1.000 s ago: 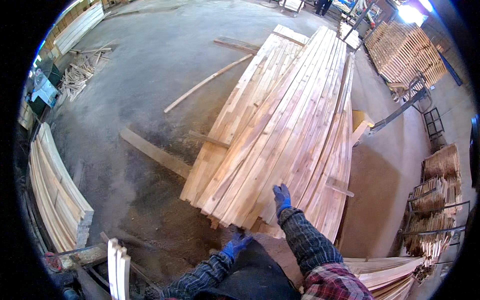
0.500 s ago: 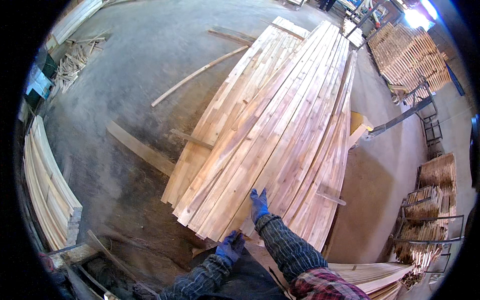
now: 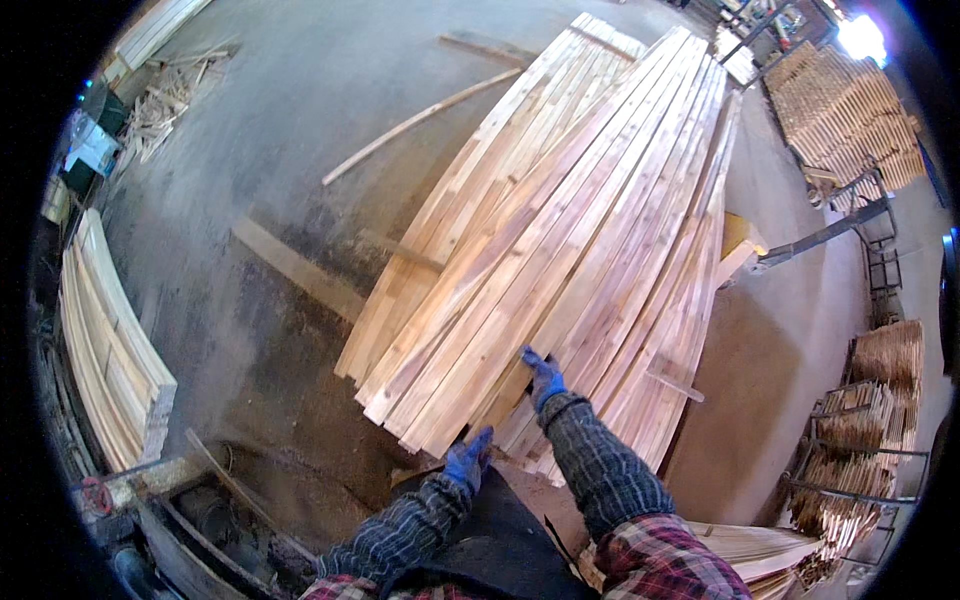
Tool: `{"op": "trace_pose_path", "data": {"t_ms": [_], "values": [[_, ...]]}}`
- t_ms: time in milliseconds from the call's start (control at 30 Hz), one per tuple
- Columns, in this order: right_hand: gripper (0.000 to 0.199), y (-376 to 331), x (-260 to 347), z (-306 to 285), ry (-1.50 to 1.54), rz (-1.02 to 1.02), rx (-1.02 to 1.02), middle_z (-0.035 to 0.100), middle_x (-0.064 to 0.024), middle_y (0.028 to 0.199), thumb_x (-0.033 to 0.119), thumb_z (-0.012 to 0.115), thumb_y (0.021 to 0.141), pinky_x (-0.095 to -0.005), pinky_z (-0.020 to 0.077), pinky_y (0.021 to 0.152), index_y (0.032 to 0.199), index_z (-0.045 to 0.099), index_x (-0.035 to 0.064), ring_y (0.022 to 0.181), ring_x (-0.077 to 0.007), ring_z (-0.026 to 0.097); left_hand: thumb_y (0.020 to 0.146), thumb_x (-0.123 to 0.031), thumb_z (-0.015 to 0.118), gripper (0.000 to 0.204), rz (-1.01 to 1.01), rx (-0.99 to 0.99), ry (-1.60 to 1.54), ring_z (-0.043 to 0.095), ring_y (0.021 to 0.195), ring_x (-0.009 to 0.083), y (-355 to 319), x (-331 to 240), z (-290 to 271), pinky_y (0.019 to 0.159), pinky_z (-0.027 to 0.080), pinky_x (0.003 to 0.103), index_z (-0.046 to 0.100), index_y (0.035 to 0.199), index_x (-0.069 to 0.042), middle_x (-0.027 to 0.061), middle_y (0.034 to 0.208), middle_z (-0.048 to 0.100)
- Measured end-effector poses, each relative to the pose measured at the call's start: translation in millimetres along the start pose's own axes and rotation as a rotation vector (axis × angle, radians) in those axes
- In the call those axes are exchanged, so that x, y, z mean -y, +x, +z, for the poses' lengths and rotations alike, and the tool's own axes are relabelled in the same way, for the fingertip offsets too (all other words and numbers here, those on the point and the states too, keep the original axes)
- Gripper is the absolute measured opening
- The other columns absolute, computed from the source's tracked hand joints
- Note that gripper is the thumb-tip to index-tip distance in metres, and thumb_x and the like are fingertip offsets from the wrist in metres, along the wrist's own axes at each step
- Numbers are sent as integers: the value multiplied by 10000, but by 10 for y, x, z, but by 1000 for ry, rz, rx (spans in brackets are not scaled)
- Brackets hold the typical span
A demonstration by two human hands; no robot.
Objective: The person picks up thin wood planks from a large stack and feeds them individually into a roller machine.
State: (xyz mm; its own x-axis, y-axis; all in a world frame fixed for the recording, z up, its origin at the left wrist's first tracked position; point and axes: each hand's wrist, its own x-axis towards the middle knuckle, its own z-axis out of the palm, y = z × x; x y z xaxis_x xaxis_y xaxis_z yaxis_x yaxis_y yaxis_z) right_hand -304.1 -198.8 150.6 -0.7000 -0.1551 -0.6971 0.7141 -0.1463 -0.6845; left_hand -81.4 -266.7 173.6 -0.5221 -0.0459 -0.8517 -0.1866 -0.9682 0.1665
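Long, pale wooden boards lie side by side in a broad stack that runs away from me. My left hand (image 3: 467,461), in a blue glove, grips the near end of one wooden board (image 3: 507,398). Farther up the same board, my right hand (image 3: 545,379), also gloved in blue, holds its right edge with the fingers bent over it. A dark gap shows beside the board just below the right hand. The undersides of both hands are hidden.
A short wood strip (image 3: 675,386) lies across the stack's right side. Loose strips, one a long thin batten (image 3: 420,122), lie on the floor to the left. Bundled boards (image 3: 112,350) stand at far left, above machinery (image 3: 190,520). Racked wood piles (image 3: 850,430) line the right.
The view has shifted a little. My right hand's fingers, spread on the wood before, now bend at the board's edge. The gap beside that board has widened near my hands.
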Motion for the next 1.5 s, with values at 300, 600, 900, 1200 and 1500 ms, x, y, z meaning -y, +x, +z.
{"op": "trace_pose_path", "data": {"t_ms": [300, 600, 900, 1200, 1500], "values": [[742, -424, -119, 424, -642, -506, -300, 521, -178, 1257, 260, 702, 830, -350, 402, 982, 1384, 319, -52, 1128, -295, 512, 819, -181, 706, 422, -103, -197, -313, 558, 1044, 298, -249, -260, 435, 886, 494, 485, 530, 1198, -127, 114, 1178, 543], [597, -266, -89, -91, 153, -136, -88, 553, -87, 1179, 313, 710, 803, -363, 466, 899, 1279, 474, 40, 1038, -238, 543, 879, -138, 629, 633, -228, 196, -85, 551, 1127, 275, -517, -190, 735, 932, 486, 522, 291, 1413, -179, 125, 1250, 525], [470, -1009, 365, -151, 248, 92, 153, 574, -52, 1174, 347, 621, 871, -325, 401, 987, 1227, 556, 48, 1085, -203, 528, 721, -504, 746, 857, 698, 25, 1132, 506, 1187, 319, -744, -689, 809, 1010, 399, 370, 425, 1314, 26, 209, 1295, 497], [556, -2845, 306, 583, -392, 209, 979, 521, -144, 1290, 269, 651, 871, -391, 402, 1016, 1338, 439, 54, 1183, -273, 495, 660, -593, 751, 1044, 233, 597, 1240, 483, 1200, 307, -720, -1776, 2139, 1010, 388, 373, 323, 1360, 53, 246, 1265, 501], [583, -778, 879, 88, -724, -509, 720, 412, -150, 1366, 491, 475, 866, -466, 290, 1054, 1299, 445, 102, 1240, -318, 390, 662, -590, 746, 1015, 154, 176, 1508, 456, 1240, 280, -2722, -1654, 11, 1031, 353, 378, 320, 1411, -53, 184, 1355, 458]]}}
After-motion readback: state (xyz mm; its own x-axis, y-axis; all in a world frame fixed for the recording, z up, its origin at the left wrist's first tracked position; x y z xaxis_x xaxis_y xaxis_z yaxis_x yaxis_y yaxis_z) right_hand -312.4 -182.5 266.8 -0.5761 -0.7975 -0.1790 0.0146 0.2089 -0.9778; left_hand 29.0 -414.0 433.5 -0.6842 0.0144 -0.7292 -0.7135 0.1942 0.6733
